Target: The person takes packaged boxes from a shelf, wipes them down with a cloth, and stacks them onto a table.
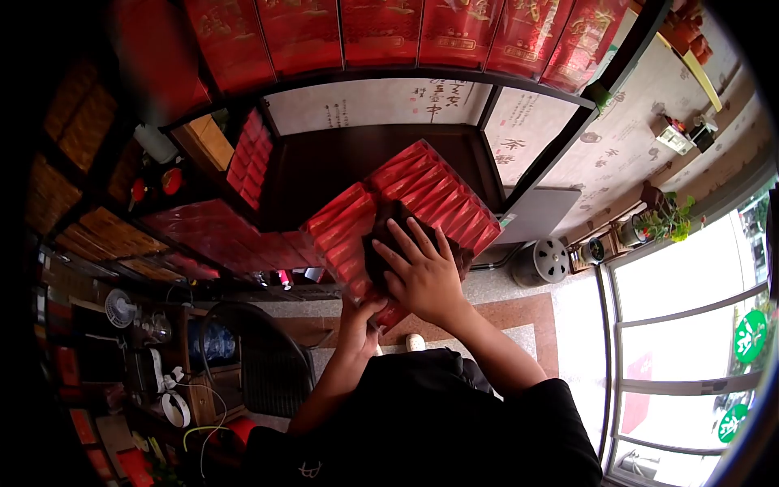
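Note:
A wide pack of red glossy packets (434, 191), set in rows under clear wrap, is tilted in front of me. My left hand (359, 322) grips its near lower corner, fingers partly hidden beneath it. On top of the pack lies a bunched dark brown cloth (379, 258). My right hand (424, 274) rests flat on this cloth, its fingers stretched out and spread, pressing it against the packets. The cloth covers part of the pack's near side.
Ahead stands a dark shelf (341, 166), with tall red boxes (381, 32) above and more red packs (231, 235) at lower left. A black chair (276, 369) is on the left. A round metal bin (542, 261) and glass doors (665, 349) are on the right.

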The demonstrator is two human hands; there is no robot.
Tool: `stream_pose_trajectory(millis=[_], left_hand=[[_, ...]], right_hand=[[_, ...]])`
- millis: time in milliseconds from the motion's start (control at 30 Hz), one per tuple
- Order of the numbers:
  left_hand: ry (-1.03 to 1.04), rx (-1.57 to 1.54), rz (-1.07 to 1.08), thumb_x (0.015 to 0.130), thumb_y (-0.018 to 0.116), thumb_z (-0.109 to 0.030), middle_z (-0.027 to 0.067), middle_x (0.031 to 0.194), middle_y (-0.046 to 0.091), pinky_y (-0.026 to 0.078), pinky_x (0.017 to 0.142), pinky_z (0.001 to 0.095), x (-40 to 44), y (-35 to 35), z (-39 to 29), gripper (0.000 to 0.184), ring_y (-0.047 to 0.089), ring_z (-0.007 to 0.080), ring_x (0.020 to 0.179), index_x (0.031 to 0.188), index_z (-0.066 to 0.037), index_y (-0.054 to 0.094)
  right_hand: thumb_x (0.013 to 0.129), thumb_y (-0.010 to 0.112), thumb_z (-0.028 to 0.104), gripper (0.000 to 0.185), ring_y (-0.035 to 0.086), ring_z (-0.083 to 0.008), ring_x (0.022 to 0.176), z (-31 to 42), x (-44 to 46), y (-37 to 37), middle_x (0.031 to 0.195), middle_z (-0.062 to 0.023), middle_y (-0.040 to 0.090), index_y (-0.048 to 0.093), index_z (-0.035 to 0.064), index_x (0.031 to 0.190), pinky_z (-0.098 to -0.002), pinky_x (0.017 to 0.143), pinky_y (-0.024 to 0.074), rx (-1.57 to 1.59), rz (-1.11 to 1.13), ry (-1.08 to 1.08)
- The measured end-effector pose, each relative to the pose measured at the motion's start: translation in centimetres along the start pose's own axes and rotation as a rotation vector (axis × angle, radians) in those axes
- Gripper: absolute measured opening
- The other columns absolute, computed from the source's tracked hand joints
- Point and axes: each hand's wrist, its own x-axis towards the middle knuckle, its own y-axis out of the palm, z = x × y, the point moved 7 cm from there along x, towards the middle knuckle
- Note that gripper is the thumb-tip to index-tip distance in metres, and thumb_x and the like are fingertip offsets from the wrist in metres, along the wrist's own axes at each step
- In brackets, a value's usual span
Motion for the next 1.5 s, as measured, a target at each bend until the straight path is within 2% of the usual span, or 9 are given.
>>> stream_pose_trajectory(millis=[233,367,533,667,900,1067,1233,1400,1500], left_hand=[[0.063,0.003,0.071,0.077,0.069,0.005,0.0077,0.130,0.051,0.045,0.103,0.0382,-0.3,1.5,-0.5,0.072,0.051,0.0224,0.123,0.139,-0.009,0.036],[0.123,-0.033,0.051,0.077,0.072,0.002,0.0072,0.129,0.053,0.045,0.102,0.0376,-0.4,1.7,-0.5,0.070,0.052,0.0216,0.122,0.138,-0.009,0.039],[0.128,-0.035,0.034,0.077,0.074,-0.002,0.0079,0.128,0.054,0.045,0.101,0.0369,-0.9,2.4,-0.5,0.068,0.054,0.0213,0.120,0.137,-0.006,0.041],[0.141,-0.024,0.035,0.077,0.075,-0.005,0.0087,0.128,0.054,0.046,0.100,0.0367,-0.7,2.4,-0.5,0.069,0.054,0.0214,0.119,0.137,-0.005,0.040],[0.068,0.099,0.056,0.087,0.069,-0.018,0.0080,0.132,0.053,0.045,0.102,0.0379,-0.6,1.7,-0.7,0.063,0.052,0.0234,0.123,0.141,-0.007,0.038],[-0.062,-0.115,0.158,0.091,0.032,-0.076,0.0071,0.151,0.037,0.045,0.104,0.0420,-0.3,1.5,-0.8,0.083,0.042,0.0257,0.135,0.151,-0.018,0.029],[-0.053,-0.129,0.059,0.082,0.027,-0.086,0.0062,0.156,0.030,0.042,0.106,0.0406,-0.6,-0.1,-0.7,0.099,0.037,0.0253,0.140,0.154,-0.018,0.022],[-0.074,-0.142,-0.028,0.085,0.026,-0.084,0.0069,0.152,0.036,0.044,0.105,0.0397,-0.9,-0.8,-0.5,0.100,0.042,0.0239,0.136,0.153,-0.010,0.023],[0.126,0.044,0.116,0.095,0.062,-0.037,0.0073,0.132,0.054,0.044,0.103,0.0364,-1.5,0.0,-1.3,0.059,0.052,0.0192,0.124,0.140,-0.005,0.040]], right_hand=[[0.093,0.051,0.047,0.051,0.037,-0.0361,0.139,-8.5,6.0,0.6,0.149,-0.0131,0.043,0.052,0.0250,0.139,-0.0588,0.111,0.0259,-0.161,-0.141,0.156],[0.094,0.054,0.045,0.049,0.065,-0.0328,0.092,-12.1,7.6,0.1,0.128,-0.0134,0.059,0.055,0.0194,0.135,-0.0453,0.070,0.0540,-0.145,-0.093,0.329],[0.096,0.050,0.047,0.044,0.066,-0.0400,0.069,-17.2,6.0,-0.1,0.071,-0.0193,0.067,0.063,0.0066,0.085,-0.0504,0.062,0.0522,-0.080,-0.076,0.399],[0.097,0.048,0.049,0.048,0.066,-0.0414,0.066,-16.3,2.4,-2.1,0.069,-0.0192,0.067,0.059,0.0058,0.078,-0.0514,0.060,0.0524,-0.162,-0.098,0.589],[0.089,0.060,0.035,0.055,0.042,-0.0399,0.133,-6.5,-1.5,-1.9,0.142,-0.0218,0.047,0.054,0.0074,0.136,-0.0589,0.112,0.0252,-0.233,-0.239,0.297],[0.088,0.061,0.039,0.055,0.032,-0.0347,0.142,3.2,-2.2,0.0,0.154,-0.0122,0.035,0.053,0.0185,0.138,-0.0661,0.111,0.0197,0.026,0.069,-0.022],[0.089,0.058,0.045,0.055,0.026,-0.0354,0.145,6.3,1.5,2.3,0.156,-0.0113,0.031,0.052,0.0236,0.140,-0.0713,0.108,0.0181,0.075,0.083,-0.218],[0.091,0.054,0.050,0.054,0.026,-0.0356,0.145,6.8,6.5,4.3,0.157,-0.0108,0.029,0.051,0.0268,0.140,-0.0709,0.108,0.0203,0.019,0.118,-0.314],[0.092,0.053,0.051,0.053,0.033,-0.0370,0.141,4.5,9.1,4.8,0.153,-0.0125,0.036,0.052,0.0260,0.139,-0.0628,0.111,0.0248,0.090,-0.001,-0.301]])
